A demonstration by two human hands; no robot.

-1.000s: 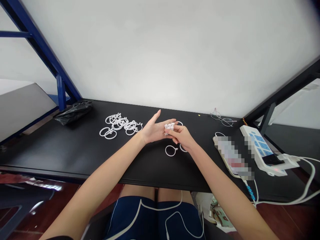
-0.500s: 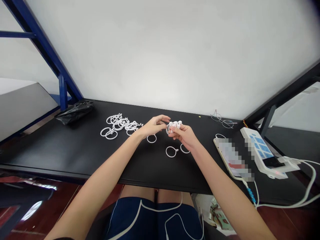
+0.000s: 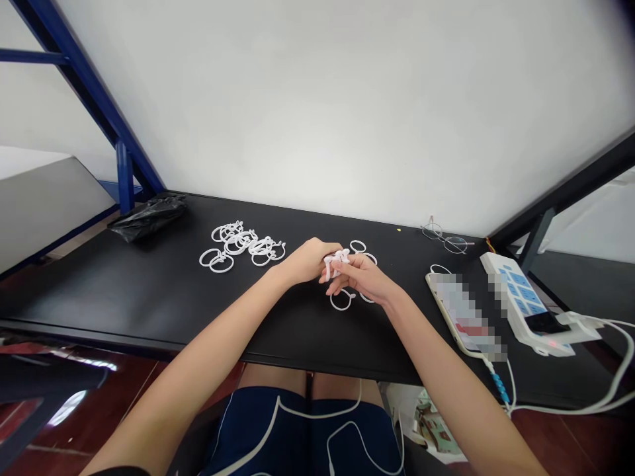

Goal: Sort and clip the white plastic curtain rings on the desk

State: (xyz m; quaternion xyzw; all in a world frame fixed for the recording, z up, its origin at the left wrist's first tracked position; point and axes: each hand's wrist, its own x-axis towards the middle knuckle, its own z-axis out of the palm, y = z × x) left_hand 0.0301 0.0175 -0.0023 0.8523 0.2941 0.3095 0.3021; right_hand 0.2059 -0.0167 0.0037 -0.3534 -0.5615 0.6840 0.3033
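Observation:
My right hand (image 3: pixel 366 274) pinches a bundle of white plastic rings (image 3: pixel 338 260) between thumb and fingers, above the black table. My left hand (image 3: pixel 311 256) is closed against the bundle's left side; its fingertips are hidden behind the rings and the other hand. Below the hands lies a loose white ring with a small knobbed end (image 3: pixel 340 300). Just beyond the right hand are a few more loose rings (image 3: pixel 358 246), one partly covered by that hand. Left of my hands, several similar rings (image 3: pixel 238 243) lie in an overlapping pile.
A phone (image 3: pixel 459 317) with a plugged-in cable lies at the right, beside a white power strip (image 3: pixel 518 291). Eyeglasses (image 3: pixel 444 237) rest near the wall. A black plastic bag (image 3: pixel 147 217) sits at the far left, by a blue metal frame (image 3: pixel 125 175).
My left hand has gone from open, fingers spread beside the bundle, to closed against it. The bundle and right hand have moved slightly down and left, uncovering rings behind them.

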